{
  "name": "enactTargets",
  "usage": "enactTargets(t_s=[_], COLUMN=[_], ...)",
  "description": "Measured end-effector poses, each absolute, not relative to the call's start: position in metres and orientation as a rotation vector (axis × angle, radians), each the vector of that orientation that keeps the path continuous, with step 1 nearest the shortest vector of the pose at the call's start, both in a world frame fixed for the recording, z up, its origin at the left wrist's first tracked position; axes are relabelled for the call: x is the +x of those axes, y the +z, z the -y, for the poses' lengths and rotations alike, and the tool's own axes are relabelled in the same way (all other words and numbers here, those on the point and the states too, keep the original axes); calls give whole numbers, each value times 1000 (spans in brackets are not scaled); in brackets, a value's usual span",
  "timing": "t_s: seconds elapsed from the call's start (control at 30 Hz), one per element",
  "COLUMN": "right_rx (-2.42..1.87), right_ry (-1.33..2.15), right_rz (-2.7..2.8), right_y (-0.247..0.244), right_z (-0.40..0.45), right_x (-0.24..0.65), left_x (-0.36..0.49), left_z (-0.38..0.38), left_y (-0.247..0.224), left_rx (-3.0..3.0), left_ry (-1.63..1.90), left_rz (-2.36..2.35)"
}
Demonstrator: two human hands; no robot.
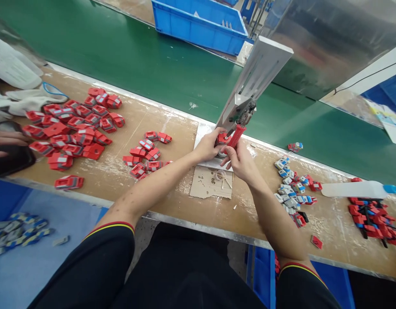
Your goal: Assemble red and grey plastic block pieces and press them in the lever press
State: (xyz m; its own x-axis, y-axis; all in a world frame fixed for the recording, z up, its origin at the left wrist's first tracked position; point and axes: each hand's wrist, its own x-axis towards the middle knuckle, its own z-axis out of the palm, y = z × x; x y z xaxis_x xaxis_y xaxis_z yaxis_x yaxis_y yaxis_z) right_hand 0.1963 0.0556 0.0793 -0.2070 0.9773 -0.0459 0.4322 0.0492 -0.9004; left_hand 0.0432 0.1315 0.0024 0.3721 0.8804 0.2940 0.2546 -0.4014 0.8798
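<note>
At the middle of the bench stands a metal press fixture with a toggle clamp (pixel 243 109) on a slanted upright. My right hand (pixel 241 161) is closed round its red ribbed handle (pixel 236 136). Beneath the clamp, my left hand (pixel 208 146) has its fingers closed on a red plastic toy part (pixel 222 137), partly covered by the fingers. Under both hands is the fixture's pale base plate (pixel 201 133). A piece of cardboard (pixel 202 187) with glue spots and a thin stick lies just in front of it.
Red and grey toy parts (pixel 72 124) are heaped at left, with a smaller group (pixel 146 154) nearer. Grey-blue pieces (pixel 288 189), a white squeeze bottle (pixel 352 189) and red-black parts (pixel 374 219) lie right. Behind runs a green belt (pixel 136 56); another person's hand (pixel 4 143) is at far left.
</note>
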Motion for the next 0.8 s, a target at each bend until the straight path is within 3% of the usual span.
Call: enactTargets(t_s=[0.23,0.4,0.8], right_rx=[-1244,-1322,-1546], right_ry=[1053,854,899], right_rz=[1705,1605,1543], right_y=[64,67,74], right_z=[-56,-46,-72], right_x=[205,217,199], left_x=[48,48,40], left_z=[-131,-132,-137], left_y=[7,15,28], left_rx=[1857,1849,1794], left_ry=[985,914,814], left_rz=[-964,-1048,-1001])
